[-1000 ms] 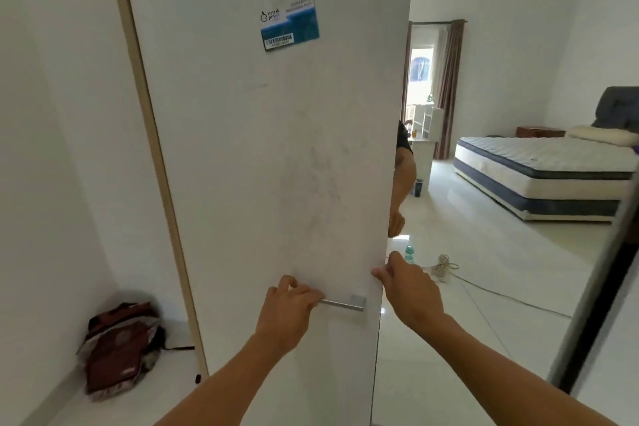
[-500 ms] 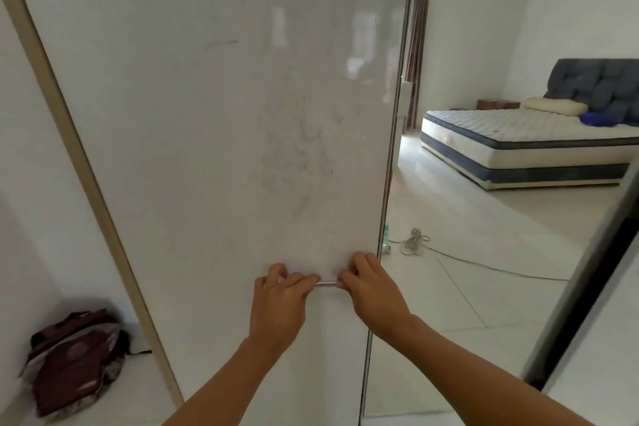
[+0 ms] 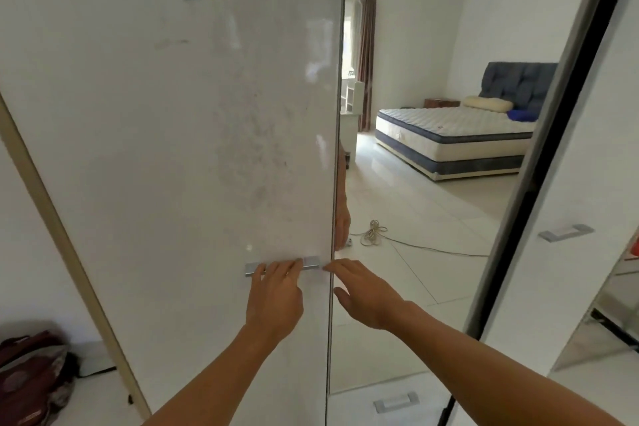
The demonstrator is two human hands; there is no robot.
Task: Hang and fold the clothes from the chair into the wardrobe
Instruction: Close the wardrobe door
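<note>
I'm gripping the door handle (image 3: 276, 268) at lower centre with my left hand (image 3: 275, 301), fingers curled over it; right hand (image 3: 366, 297) is spread flat by the wardrobe door (image 3: 173, 166) edge. No clothes or chair visible, so I'm judging progress unknowable

Both arms came in from the bottom edge, bare the whole visible length, no sleeves or cuffs in frame. Left hand (image 3: 275, 301) and right hand (image 3: 366, 297) ungloved. No rings, watch, bands or bracelets showed on fingers or wrists. Nails short, unpainted as far as resolution allowed. Rest of the body out of frame.
</note>
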